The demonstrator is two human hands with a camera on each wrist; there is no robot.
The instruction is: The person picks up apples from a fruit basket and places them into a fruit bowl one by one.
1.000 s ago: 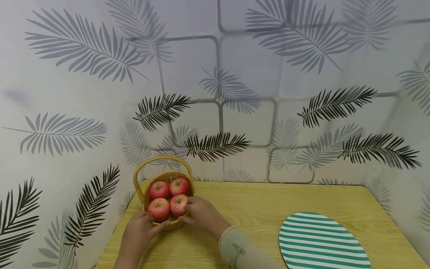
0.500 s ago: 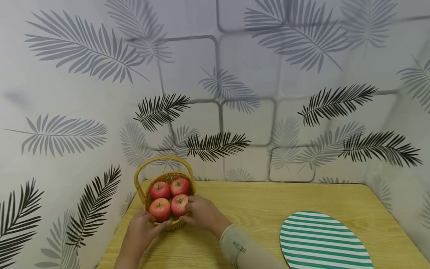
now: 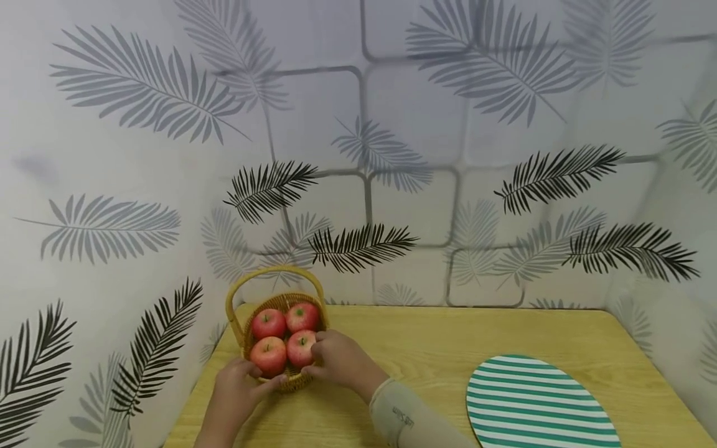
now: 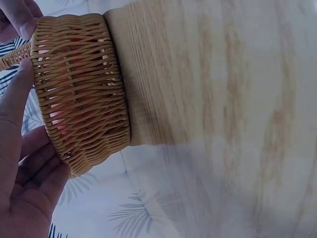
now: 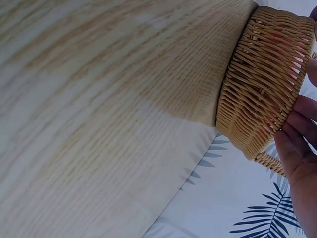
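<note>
A wicker basket (image 3: 294, 382) with an arched handle (image 3: 274, 270) stands at the table's far left in the head view. Several red apples (image 3: 268, 356) fill it. My left hand (image 3: 228, 391) holds the basket's left front side, thumb along the front rim. In the left wrist view its fingers (image 4: 47, 173) lie against the woven wall. At the right front my right hand (image 3: 343, 362) grips the rim, its fingertips overlapping the nearest apple. The right wrist view shows its fingers (image 5: 297, 119) bent against the basket's side (image 5: 267, 74).
A round mat (image 3: 538, 398) with green and white stripes lies at the right of the wooden table (image 3: 414, 354). Behind and beside the table rise walls (image 3: 403, 205) with a feather-leaf pattern, close to the basket's back and left.
The head view has tipped up slightly, so everything sits a little lower in it. Both hands keep the same hold on the basket.
</note>
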